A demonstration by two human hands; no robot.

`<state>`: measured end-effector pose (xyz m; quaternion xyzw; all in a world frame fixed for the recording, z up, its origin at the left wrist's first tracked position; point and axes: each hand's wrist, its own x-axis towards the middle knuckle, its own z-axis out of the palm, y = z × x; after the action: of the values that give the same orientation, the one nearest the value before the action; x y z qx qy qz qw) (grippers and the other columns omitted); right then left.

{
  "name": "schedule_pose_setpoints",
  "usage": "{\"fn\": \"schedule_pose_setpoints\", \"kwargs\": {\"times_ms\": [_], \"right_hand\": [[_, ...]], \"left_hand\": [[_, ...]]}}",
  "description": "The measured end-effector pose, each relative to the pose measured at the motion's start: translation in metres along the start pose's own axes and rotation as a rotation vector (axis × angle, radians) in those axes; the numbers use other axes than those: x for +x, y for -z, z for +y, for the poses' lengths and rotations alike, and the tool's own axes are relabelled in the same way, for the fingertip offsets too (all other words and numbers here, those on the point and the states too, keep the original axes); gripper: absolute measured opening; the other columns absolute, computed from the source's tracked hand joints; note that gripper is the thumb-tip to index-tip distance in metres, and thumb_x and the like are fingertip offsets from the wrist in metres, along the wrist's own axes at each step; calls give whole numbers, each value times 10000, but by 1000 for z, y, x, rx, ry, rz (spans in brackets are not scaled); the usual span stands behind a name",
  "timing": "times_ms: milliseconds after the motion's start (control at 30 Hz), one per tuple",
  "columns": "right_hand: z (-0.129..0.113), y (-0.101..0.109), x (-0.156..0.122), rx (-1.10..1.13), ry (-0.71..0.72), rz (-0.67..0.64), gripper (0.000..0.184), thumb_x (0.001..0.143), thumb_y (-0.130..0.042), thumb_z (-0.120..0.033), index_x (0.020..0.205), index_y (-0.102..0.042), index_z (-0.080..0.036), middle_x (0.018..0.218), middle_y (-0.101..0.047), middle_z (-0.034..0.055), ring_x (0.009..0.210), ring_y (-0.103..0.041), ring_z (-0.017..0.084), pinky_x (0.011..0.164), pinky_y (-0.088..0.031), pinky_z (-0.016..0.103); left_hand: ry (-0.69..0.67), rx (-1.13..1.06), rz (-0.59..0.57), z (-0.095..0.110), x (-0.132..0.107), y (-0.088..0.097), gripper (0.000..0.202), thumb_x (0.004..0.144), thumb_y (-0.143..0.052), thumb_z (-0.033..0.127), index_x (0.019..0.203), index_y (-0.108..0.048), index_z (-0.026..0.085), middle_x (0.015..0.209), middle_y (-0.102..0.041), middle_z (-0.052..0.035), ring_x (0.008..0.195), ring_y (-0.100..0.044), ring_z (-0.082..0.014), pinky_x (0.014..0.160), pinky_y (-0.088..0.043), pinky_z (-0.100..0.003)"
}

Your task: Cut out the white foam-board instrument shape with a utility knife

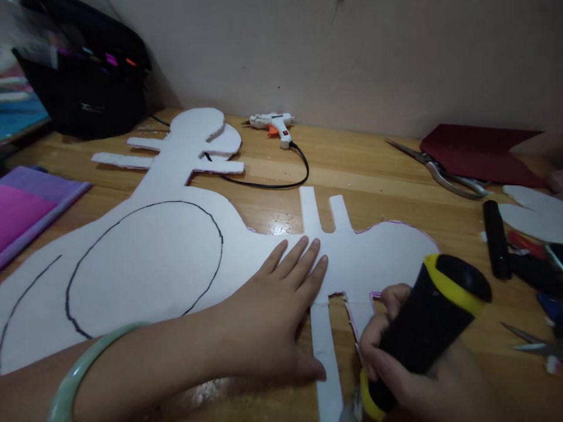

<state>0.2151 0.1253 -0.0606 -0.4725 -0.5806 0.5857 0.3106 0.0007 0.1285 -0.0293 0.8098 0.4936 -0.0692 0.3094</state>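
A large white foam board cut-out (259,264) lies across the table, with black curved lines drawn on it and narrow strips sticking out. My left hand (281,310) rests flat on its narrow middle, fingers stretched out. In my right hand (409,363) is a thick black-and-yellow handheld tool (428,316), gripped around its body. The tool slants down to the lower left, beside the cut-out's lower strips; its working end is mostly out of the frame. Purple lines and rough edges follow parts of the board's right-hand outline.
A white glue gun (277,124) with a black cord lies near the wall. At the right are large scissors (440,170), dark red sheets (475,152), white offcuts (532,217), a black cylinder (497,240) and more scissors (534,346). A black bag (88,88) and purple-pink packet (35,202) stand left.
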Motion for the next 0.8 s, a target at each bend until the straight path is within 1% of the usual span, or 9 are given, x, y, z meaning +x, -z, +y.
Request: {"fn": "schedule_pose_setpoints", "kwargs": {"times_ms": [67, 133, 233, 367, 467, 533, 667, 733, 800], "right_hand": [[5, -1, 3, 29, -11, 33, 317, 701, -626, -350, 835, -344, -295, 474, -469, -84, 354, -426, 132, 371, -416, 271], [6, -1, 7, 47, -70, -4, 354, 693, -631, -359, 837, -316, -287, 482, -508, -80, 364, -443, 124, 370, -375, 251], [2, -1, 12, 87, -143, -40, 394, 675, -632, -350, 837, -279, -284, 476, -515, -93, 382, -455, 119, 400, -379, 242], [-1, -3, 14, 82, -143, -86, 408, 676, -636, -353, 835, -267, -282, 483, -505, -97, 381, -426, 110, 394, -344, 238], [-6, -3, 15, 105, -136, -131, 410, 705, -661, -351, 838, -279, -281, 511, -511, -96, 394, -423, 105, 407, -344, 235], [-15, 1, 14, 192, -141, -161, 414, 743, -679, -359, 846, -286, -280, 528, -529, -87, 417, -449, 110, 435, -369, 239], [-31, 8, 8, 350, -209, -36, 438, 775, -722, -397, 894, -317, -284, 540, -537, -85, 448, -478, 120, 456, -388, 236], [-30, 7, 3, 351, -236, -3, 452, 770, -738, -405, 898, -321, -286, 545, -544, -89, 461, -489, 123, 446, -378, 222], [-21, 3, -2, 352, -211, -25, 461, 773, -729, -440, 881, -308, -285, 528, -538, -96, 449, -491, 126, 437, -376, 218]], "left_hand": [[8, 8, 11, 0, 1, -1, 1297, 665, -756, 703, 1576, -98, 54, 1594, 112, -227, 1459, 150, -431, 1187, -28, -631], [6, 12, 29, 0, 1, -3, 1299, 655, -753, 712, 1578, -104, 69, 1602, 93, -225, 1464, 139, -428, 1191, -23, -620], [-7, 7, 43, -2, 2, -5, 1292, 660, -741, 725, 1577, -113, 67, 1608, 69, -230, 1462, 138, -432, 1192, -16, -617], [-17, -4, 61, -1, 3, -5, 1309, 652, -756, 720, 1573, -113, 48, 1607, 64, -241, 1457, 140, -440, 1192, -8, -620], [6, 14, 3, 1, 2, -2, 1311, 661, -761, 704, 1573, -92, 41, 1589, 118, -241, 1456, 158, -427, 1187, -13, -628], [13, 21, -24, 2, 2, 0, 1285, 687, -740, 703, 1575, -80, 49, 1581, 142, -236, 1460, 162, -413, 1188, -16, -624], [-7, -1, 23, 0, 1, -2, 1266, 689, -722, 727, 1575, -106, 66, 1602, 93, -233, 1467, 136, -416, 1195, -25, -605], [-16, -5, 44, -1, 0, -3, 1273, 678, -733, 724, 1571, -114, 60, 1608, 58, -244, 1472, 117, -421, 1194, -33, -609], [-25, 0, 53, -1, 0, -3, 1257, 694, -722, 718, 1568, -113, 51, 1607, 44, -257, 1479, 102, -416, 1190, -39, -615]]}}
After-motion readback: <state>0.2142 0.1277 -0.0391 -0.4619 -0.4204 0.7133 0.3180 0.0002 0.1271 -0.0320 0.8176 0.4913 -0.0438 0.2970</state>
